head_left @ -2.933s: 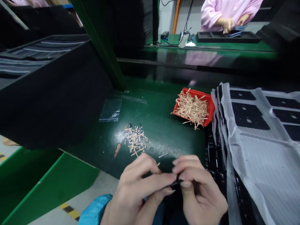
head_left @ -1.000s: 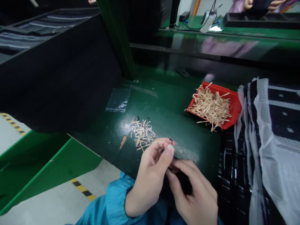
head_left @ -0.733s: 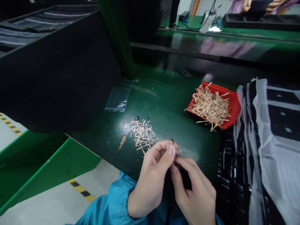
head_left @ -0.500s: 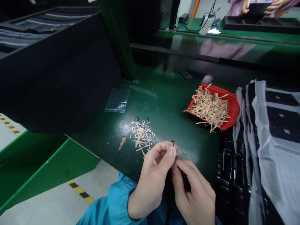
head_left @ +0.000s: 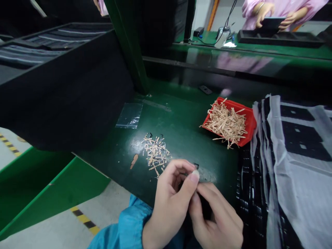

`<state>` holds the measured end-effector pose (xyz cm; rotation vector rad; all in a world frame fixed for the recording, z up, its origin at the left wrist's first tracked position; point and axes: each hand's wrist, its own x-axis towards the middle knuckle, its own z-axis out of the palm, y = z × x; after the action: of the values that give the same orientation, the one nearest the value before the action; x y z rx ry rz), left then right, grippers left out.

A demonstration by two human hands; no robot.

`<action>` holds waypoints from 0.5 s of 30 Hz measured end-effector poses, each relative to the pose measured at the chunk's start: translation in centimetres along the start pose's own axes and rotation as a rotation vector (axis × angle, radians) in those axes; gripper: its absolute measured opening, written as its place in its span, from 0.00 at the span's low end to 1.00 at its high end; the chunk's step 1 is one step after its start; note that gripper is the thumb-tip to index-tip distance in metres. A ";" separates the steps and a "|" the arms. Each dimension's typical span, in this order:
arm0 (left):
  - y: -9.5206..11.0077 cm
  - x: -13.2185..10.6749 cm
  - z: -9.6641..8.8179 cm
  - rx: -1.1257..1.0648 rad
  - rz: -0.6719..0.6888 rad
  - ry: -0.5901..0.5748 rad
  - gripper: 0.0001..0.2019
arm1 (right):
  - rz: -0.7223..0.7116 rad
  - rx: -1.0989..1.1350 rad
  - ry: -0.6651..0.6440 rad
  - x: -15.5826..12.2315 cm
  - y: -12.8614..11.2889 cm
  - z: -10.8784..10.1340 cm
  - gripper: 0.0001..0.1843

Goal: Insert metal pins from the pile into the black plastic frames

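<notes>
My left hand point(head_left: 174, 195) is closed in a pinch on a small black bent strip point(head_left: 196, 166), whose hooked end shows past the thumb tip. Pressed up against it from the right, my right hand point(head_left: 217, 217) has thumb and forefinger together; whatever lies between them is hidden. On the green tabletop point(head_left: 178, 128), just beyond the left hand, lies a loose pile of small strips point(head_left: 156, 152), tan and shiny, with a few black bent ends at its top. A red bin point(head_left: 250, 121) farther right holds a heap of tan paper strips point(head_left: 225, 121), some hanging over its front edge.
A clear zip bag point(head_left: 129, 116) lies left of the pile. Black parts interleaved with white sheets point(head_left: 293, 166) stand along the right side. A green post point(head_left: 129, 52) rises at the back. Across the bench, a co-worker's hands point(head_left: 287, 20) hold a dark flat piece over a black tray point(head_left: 280, 38).
The black strip's hooked end has tipped over to the right. Both hands have shifted slightly and stay pressed together. The camera view has tilted up a little.
</notes>
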<state>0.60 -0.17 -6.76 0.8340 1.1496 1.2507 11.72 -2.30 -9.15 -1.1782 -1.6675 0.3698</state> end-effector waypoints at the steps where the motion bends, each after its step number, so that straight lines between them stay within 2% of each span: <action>1: 0.1 0.0 0.0 0.045 0.032 -0.021 0.04 | 0.009 0.008 0.011 -0.2 0.0 0.0 0.13; 4: 0.4 0.0 0.0 0.141 0.087 -0.071 0.09 | 0.024 0.034 0.051 -0.5 0.2 0.0 0.14; 9: 0.4 0.2 -0.3 0.190 0.104 -0.135 0.06 | 0.058 0.058 0.100 -0.7 0.3 0.0 0.14; 11: 0.3 0.5 -0.7 0.114 0.110 -0.070 0.07 | 0.054 0.104 0.139 -0.6 0.2 0.1 0.15; 15: 1.0 2.3 -2.7 -0.081 0.192 0.202 0.08 | 0.095 0.132 0.193 -0.4 -0.1 0.7 0.16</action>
<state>-2.37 1.92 -6.98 0.7849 1.1908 1.5588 11.04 -2.52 -9.61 -1.1590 -1.4030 0.4056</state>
